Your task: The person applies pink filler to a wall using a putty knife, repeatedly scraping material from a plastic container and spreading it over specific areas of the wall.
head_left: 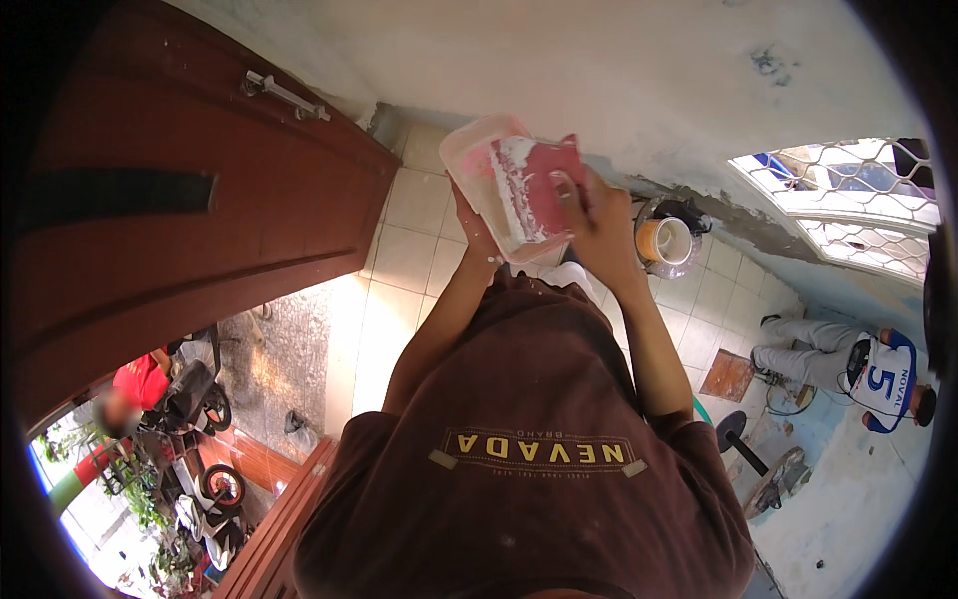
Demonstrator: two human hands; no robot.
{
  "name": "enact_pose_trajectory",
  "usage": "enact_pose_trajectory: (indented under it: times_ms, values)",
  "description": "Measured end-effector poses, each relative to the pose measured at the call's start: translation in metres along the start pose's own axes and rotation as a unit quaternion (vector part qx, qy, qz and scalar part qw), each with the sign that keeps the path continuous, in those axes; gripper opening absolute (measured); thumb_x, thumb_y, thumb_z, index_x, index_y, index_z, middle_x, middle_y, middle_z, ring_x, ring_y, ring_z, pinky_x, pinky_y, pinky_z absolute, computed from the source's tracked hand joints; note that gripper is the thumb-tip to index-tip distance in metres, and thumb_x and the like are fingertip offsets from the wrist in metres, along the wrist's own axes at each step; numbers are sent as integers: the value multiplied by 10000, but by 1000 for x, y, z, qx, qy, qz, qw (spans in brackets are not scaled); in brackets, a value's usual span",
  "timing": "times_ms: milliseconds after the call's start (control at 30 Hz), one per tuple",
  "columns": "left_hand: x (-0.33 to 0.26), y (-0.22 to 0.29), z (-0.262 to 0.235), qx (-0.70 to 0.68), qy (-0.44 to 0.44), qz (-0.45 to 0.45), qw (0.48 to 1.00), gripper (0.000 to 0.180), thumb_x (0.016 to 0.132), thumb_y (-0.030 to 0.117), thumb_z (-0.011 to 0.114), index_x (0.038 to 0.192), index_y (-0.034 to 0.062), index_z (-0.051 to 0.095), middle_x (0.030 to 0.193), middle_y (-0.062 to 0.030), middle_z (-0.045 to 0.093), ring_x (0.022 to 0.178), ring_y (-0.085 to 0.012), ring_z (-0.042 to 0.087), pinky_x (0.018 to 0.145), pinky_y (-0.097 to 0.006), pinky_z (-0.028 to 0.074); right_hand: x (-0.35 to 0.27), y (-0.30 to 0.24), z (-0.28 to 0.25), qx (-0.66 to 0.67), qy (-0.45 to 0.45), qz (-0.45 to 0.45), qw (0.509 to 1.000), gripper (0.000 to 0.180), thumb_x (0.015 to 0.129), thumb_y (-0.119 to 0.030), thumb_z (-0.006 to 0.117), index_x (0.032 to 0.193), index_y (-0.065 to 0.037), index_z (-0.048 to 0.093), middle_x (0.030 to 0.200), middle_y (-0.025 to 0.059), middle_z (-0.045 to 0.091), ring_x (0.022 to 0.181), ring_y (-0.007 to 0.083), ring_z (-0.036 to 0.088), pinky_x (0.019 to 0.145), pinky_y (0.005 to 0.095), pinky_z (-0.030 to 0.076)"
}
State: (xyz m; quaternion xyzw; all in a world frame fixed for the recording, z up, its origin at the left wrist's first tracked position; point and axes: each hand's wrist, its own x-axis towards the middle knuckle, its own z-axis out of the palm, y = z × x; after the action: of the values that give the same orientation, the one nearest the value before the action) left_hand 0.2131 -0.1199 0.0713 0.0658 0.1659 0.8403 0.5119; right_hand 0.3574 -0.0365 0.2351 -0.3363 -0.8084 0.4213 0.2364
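Note:
My left hand [476, 226] grips a pale pink plastic tub [461, 150] from its left side, holding it up in front of my chest. My right hand [607, 232] is closed on a flat red putty spreader [547, 190], fingers wrapped over its right part. White putty coats the spreader's left edge, which lies over the tub's opening. Much of the tub's inside is hidden behind the spreader, and most left-hand fingers are out of sight beneath the tub.
A patchy plastered wall [639, 60] rises ahead, with a brown door [120, 260] on the left. A bucket [665, 242] stands on the tiled floor [399, 299]. At right are a grilled window [848, 190] and a person [883, 374]. Motorbikes [220, 489] stand outside.

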Motion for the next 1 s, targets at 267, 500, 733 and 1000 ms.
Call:
enact_pose_trajectory:
  times_ms: [267,500,733,1000]
  values:
    - [11,-20,-15,94,35,31,994,770,1049,693,397,1589,144,400,1517,-122,549,1378,-325,565,1128,-517,514,-23,82,-2,717,0,166,677,442,1093,-235,574,1476,-22,514,1465,129,600,1309,209,621,1140,401,509]
    - [36,-59,-8,92,35,35,994,727,1061,665,417,1569,145,429,1494,-98,558,1344,-324,581,1118,-522,520,-13,106,-32,761,71,144,628,439,1048,-180,650,1438,-19,529,1344,88,664,1209,214,681,1058,409,574]
    - [83,-92,29,131,21,-29,991,674,1044,637,436,1555,197,443,1460,-75,572,1318,-305,600,1078,-530,550,28,110,-127,667,193,14,720,425,1053,-102,631,1445,-20,490,1313,75,666,1178,183,693,958,346,620]
    - [116,-116,73,108,-3,-66,992,676,1059,658,410,1543,188,456,1449,-75,585,1308,-311,609,1081,-546,545,65,126,-184,695,240,-33,677,403,1074,-96,592,1454,-2,495,1323,80,667,1179,205,690,1051,371,577]
